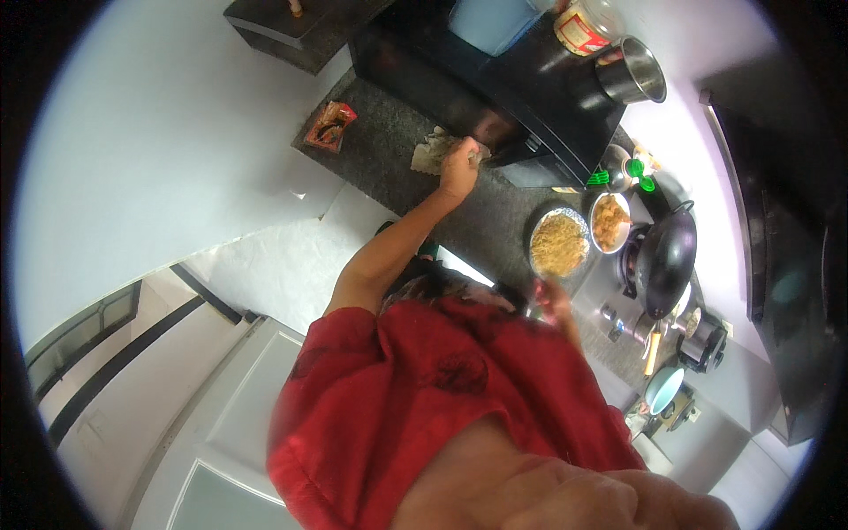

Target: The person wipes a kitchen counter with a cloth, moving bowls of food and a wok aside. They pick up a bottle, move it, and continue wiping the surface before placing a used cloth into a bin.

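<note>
My left hand [462,169] is closed around part of a crumpled pale cloth [430,152] on the dark speckled countertop [474,228], close to the front of a black microwave-like appliance [424,73]. At the near side of a patterned bowl of yellow noodles [560,244] is my right hand [555,303]. It is blurred and partly hidden by my red shirt, so I cannot tell whether it grips anything. Touching or almost touching the noodle bowl stands a white bowl of brown cooked food pieces [609,223].
A red food packet [330,127] lies near the counter's left end. On the appliance stand a blue container [493,26], a labelled jar [586,28] and a steel pot [633,69]. A black wok [666,262] sits over the gas stove [606,291]. Rightward is a wooden-handled utensil [652,354].
</note>
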Tool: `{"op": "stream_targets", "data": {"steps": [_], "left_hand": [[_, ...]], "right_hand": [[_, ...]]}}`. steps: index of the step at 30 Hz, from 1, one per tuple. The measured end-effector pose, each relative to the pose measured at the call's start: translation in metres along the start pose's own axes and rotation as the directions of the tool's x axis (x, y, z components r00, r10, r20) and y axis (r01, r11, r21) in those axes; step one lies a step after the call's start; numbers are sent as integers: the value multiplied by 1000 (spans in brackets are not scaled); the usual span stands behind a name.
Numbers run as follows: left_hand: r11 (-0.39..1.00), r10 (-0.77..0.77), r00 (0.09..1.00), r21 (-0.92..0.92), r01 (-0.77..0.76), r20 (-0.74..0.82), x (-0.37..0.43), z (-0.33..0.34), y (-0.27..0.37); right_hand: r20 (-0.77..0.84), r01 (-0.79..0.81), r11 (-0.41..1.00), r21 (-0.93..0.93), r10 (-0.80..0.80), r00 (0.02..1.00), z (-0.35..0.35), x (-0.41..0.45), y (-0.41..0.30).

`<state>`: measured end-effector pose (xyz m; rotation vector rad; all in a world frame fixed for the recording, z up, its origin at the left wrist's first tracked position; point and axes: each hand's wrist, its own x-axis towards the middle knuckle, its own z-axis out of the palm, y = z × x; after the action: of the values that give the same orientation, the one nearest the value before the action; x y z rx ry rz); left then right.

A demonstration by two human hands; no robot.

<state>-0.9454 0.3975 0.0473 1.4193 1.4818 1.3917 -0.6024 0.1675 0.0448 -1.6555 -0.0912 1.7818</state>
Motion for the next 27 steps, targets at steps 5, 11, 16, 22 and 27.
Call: {"op": "stream_targets", "data": {"steps": [5,11,16,22,27], "left_hand": [[999,40,999,27,-41,30,53,-52,-33],[778,109,905,602,180,-410,129,-147,-68],[618,50,998,786,3,-44,78,-101,-59],[721,179,849,521,-457,497,-32,-34,-23],[719,422,526,82,-691,738,-102,-36,-10]], "right_hand": [[-2,-22,991,136,22,1000,24,17,9],[-75,8,997,72,-2,997,76,18,23],[-40,116,993,37,-114,993,71,-1,40],[-25,185,973,136,-183,983,66,-12,86],[-103,243,815,527,-222,970,137,-49,54]]}}
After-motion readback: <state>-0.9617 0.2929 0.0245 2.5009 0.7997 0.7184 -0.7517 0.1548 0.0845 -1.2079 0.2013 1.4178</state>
